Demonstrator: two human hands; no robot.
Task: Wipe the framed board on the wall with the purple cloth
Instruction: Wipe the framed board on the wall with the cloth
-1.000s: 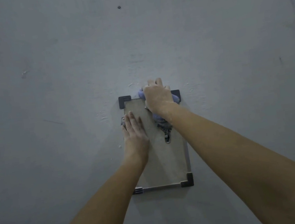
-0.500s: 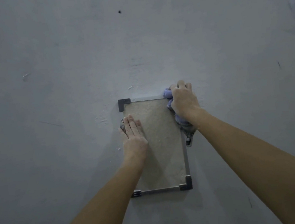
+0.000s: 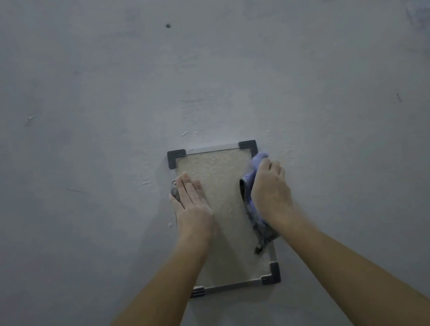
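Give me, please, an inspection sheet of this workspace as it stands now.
Surface: grey wall, scuffed, with white flecks near the board's top.
Job's things: board fixed upright on the wall, with dark corner pieces; purple cloth bunched at the board's right edge, its tail hanging down.
Clutter: nothing seen.
Hands: left hand lies flat on the board's left side, fingers straight; right hand grips the cloth against the right edge.
Cables: nothing seen.
Surroundings: one small dark spot high on the wall; a faint smudge at the upper right.
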